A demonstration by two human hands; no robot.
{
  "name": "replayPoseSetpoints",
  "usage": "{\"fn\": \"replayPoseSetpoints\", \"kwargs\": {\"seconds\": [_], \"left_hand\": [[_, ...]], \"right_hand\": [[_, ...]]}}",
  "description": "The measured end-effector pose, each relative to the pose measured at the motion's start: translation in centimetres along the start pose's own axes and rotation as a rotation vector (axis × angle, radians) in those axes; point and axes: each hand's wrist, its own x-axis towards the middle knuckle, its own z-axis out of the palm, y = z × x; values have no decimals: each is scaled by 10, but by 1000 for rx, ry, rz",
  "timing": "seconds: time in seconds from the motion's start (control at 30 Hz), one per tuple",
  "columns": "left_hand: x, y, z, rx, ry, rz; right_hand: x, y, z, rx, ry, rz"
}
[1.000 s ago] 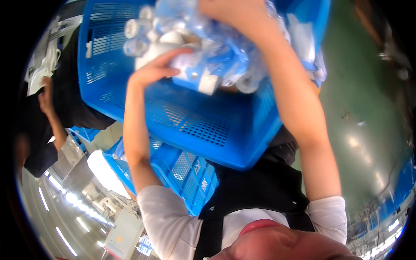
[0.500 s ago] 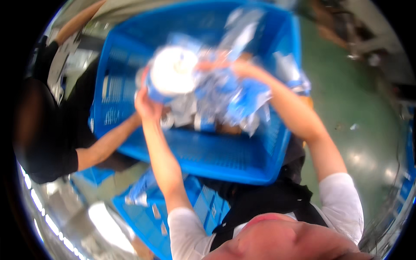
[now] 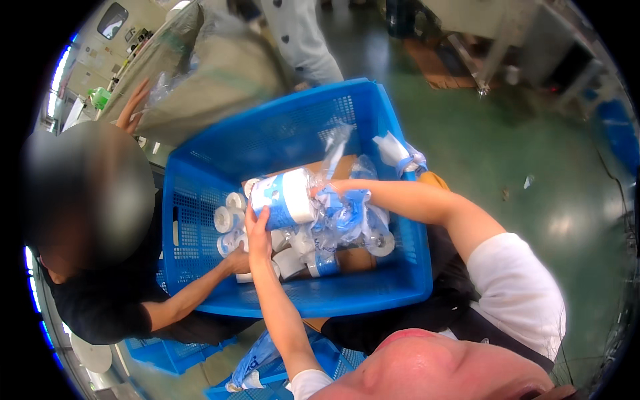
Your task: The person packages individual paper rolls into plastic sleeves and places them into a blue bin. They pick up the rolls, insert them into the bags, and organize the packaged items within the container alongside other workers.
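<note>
My left hand (image 3: 259, 230) is closed around a thick white paper roll (image 3: 277, 197) with a blue printed band, held tilted above the big blue crate (image 3: 373, 297). My right hand (image 3: 328, 189) reaches in at the roll's right end, its fingers partly hidden in crumpled clear-and-blue plastic wrapping (image 3: 350, 212) that they grip. Beneath both hands, several smaller white rolls (image 3: 225, 220) lie in the crate, some wrapped in blue-printed plastic. Brown cardboard (image 3: 357, 260) shows under them.
A co-worker at left reaches one hand (image 3: 238, 260) among the rolls; the other hand (image 3: 135, 107) is raised near a large drab sack (image 3: 220, 93). Torn wrapping (image 3: 400, 155) hangs over the crate's right rim. A smaller blue basket (image 3: 280, 380) stands below, near me. Someone in pale trousers (image 3: 303, 40) is beyond.
The view has shifted, so the crate sits lower. The roll has turned from its white end facing up to its printed side showing. The co-worker's hand is now deeper among the rolls.
</note>
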Motion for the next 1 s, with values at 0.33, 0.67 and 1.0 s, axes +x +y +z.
{"fn": "replayPoseSetpoints", "kwargs": {"seconds": [0.33,0.67,1.0], "left_hand": [[-5,30,-18,331,55,155],[9,2,-2,551,682,698],[-11,3,2,861,681,423]], "right_hand": [[1,-1,-19,27,21,70],[6,15,20,90,-40,89],[-6,-59,31,-838,437,72]]}}
